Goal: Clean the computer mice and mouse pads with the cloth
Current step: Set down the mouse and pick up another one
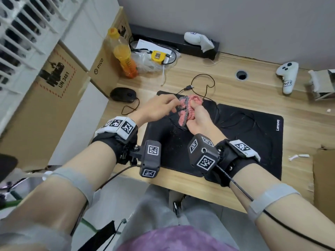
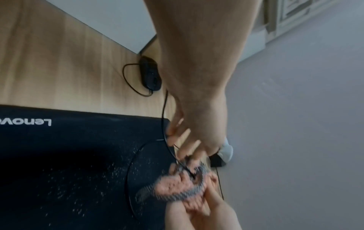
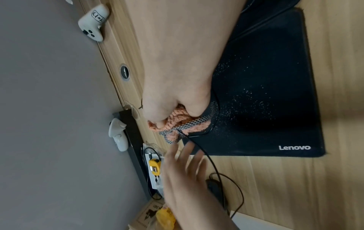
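My right hand [image 1: 194, 113] grips a bunched pink cloth [image 1: 190, 107] with a checkered edge, held just above the left black mouse pad [image 1: 159, 147]. A thin black cable [image 1: 203, 82] runs out of the bundle, and a dark rounded edge shows under the cloth [image 3: 179, 118]; what is wrapped inside stays hidden. White specks dot this pad [image 3: 256, 96]. My left hand [image 1: 173, 105] hovers beside the cloth with spread, straight fingers [image 3: 187, 149] and holds nothing. A second pad marked Lenovo [image 1: 253, 142] lies to the right. A black wired mouse [image 1: 124, 94] sits on the desk at the left.
On the wooden desk [image 1: 253, 87] an orange drink bottle [image 1: 125, 57] and cardboard boxes [image 1: 54, 87] crowd the left. A yellow tape measure [image 1: 158, 56] and two white controllers [image 1: 288, 75] [image 1: 198, 40] lie at the back, near a cable hole [image 1: 241, 75].
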